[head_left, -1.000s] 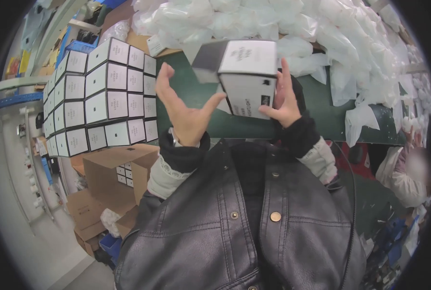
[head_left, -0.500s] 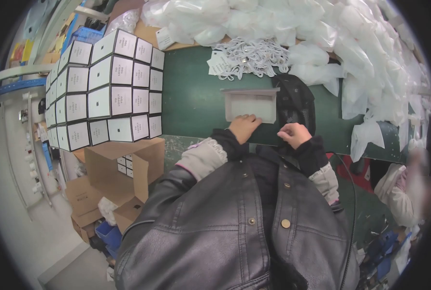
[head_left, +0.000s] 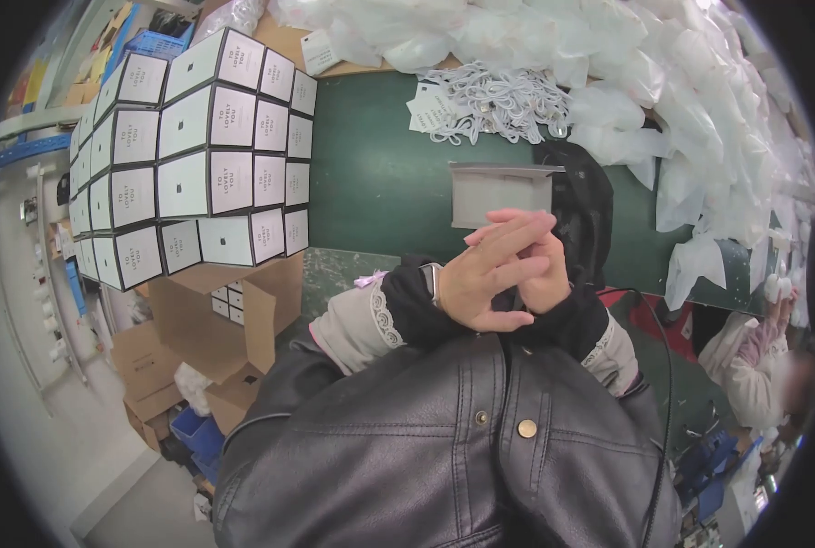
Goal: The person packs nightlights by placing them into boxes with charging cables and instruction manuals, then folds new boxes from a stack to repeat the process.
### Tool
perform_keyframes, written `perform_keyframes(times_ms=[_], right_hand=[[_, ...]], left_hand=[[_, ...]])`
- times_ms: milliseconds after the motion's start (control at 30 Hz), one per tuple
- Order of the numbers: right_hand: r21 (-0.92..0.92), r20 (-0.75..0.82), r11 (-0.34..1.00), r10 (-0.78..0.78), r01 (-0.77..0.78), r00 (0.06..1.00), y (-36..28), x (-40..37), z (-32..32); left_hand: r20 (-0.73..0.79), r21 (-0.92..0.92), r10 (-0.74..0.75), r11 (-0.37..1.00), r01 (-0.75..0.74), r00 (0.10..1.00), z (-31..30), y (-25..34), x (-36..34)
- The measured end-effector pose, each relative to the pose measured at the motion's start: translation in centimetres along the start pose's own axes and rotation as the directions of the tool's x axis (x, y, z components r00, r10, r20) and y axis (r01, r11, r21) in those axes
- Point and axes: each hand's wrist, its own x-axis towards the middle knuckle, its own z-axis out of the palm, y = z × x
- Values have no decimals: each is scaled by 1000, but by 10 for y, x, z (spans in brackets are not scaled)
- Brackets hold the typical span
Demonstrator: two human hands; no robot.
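Far left: a wall of white printed cartons [head_left: 197, 173], stacked four rows high at the table's left edge. Each has lines of black capitals on one face, turned sideways and too small to read with certainty, and a small black square mark on the neighbouring face. Below them are open brown cardboard shipping boxes [head_left: 211, 315] on the floor, with more of the white cartons inside one. The surface is a dark green table [head_left: 371, 183]. Centre: left hand [head_left: 481, 288], a watch [head_left: 432, 279] at its wrist, lies across the right hand [head_left: 545, 274]. The two are pressed together above the jacket front [head_left: 444, 438], fingers straight and overlapping. No item shows between them, and I cannot tell if anything is enclosed. Just beyond the fingertips, not touched, an open white box [head_left: 501, 194] sits on the table. Behind it is a bundle of white cords with printed tags [head_left: 499, 99], the print illegible. Right of the box lies a black bag [head_left: 586, 215]. A heap of white plastic bags [head_left: 682, 100] runs along the back and right. Far right, another person's light sleeve [head_left: 755, 352].
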Motion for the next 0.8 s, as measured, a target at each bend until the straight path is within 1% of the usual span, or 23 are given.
perform_keyframes(times_ms=[67,100,167,200,233,267,300,367,400,467,500,567,667,700,733,767,800], right_hand=[[-253,129,957,-114,143,985,14,7,-5],[-311,167,933,-135,182,977,18,10,-4],[-295,43,936,-185,189,982,16,14,8],[-292,13,937,-196,191,981,17,18,11],[-304,-33,941,-165,147,986,18,21,12],[-314,-80,944,-134,103,988,19,25,12],[-320,-108,944,-117,77,987,21,27,10],[-424,-89,905,-70,25,994,29,24,3],[-449,-85,893,-58,13,995,32,19,0],[-489,-88,868,42,-80,995,35,8,-4],[-500,-91,860,69,-105,993,36,6,-5],[-469,-181,868,87,-164,980,38,6,-8],[-436,-298,877,72,-203,952,41,9,-14],[-426,-322,881,67,-208,944,41,8,-15],[-413,-352,885,63,-215,934,41,4,-16],[-399,-380,890,59,-221,923,41,0,-17],[-389,-396,893,58,-224,916,41,-3,-19]], left_hand=[[36,-60,-58,996,60,998,-9,6,4],[43,-73,-73,994,76,996,-17,8,5],[59,184,-174,970,161,983,-42,9,1],[56,248,-200,952,181,978,-58,4,3],[-116,369,-261,884,286,958,-79,-7,7],[-290,462,-292,791,401,911,-99,-20,12],[-375,492,-298,738,461,878,-114,-43,10],[-269,677,-415,561,477,869,-131,-107,-9],[-245,719,-446,512,470,861,-131,-132,-21],[-7,832,-445,494,251,896,-114,-179,-48],[55,849,-445,492,193,894,-108,-195,-56],[109,868,-599,446,217,794,-97,-212,-58],[133,888,-674,407,215,726,-100,-219,-44],[138,892,-685,400,210,715,-104,-220,-41],[91,855,-548,471,216,831,-109,-220,-41],[30,816,-396,540,207,918,-114,-220,-40],[-3,796,-318,573,195,948,-120,-214,-38]])
